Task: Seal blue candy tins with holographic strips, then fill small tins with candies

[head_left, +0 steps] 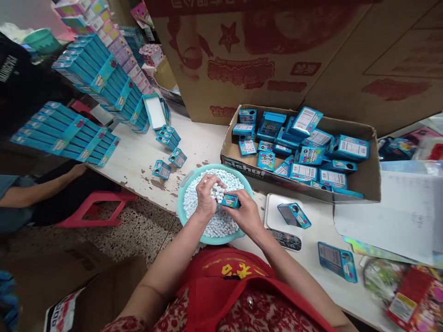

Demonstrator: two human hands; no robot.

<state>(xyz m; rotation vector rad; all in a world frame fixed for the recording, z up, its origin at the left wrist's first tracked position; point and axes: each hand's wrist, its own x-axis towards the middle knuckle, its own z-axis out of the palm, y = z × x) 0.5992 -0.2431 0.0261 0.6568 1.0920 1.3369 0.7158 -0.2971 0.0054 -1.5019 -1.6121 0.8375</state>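
My left hand (206,196) is cupped around a heap of small white candies (217,191), held against the end of a small blue candy box (230,200). That box lies in the grip of my right hand (246,213), tipped on its side toward the candies. Both hands are over a round turquoise basin (181,203) filled with more of the white candies. Just right of the basin sits a white kitchen scale (273,210), with another blue box (294,215) lying on it. A further blue box (337,261) rests on the table to its right.
A shallow cardboard tray (375,170) full of blue boxes stands behind the scale, before a large brown carton (263,60). Tall stacks of blue display boxes (104,83) rise at the left. Someone's forearm (41,189) shows beside a pink stool (100,210). Papers (391,212) lie right.
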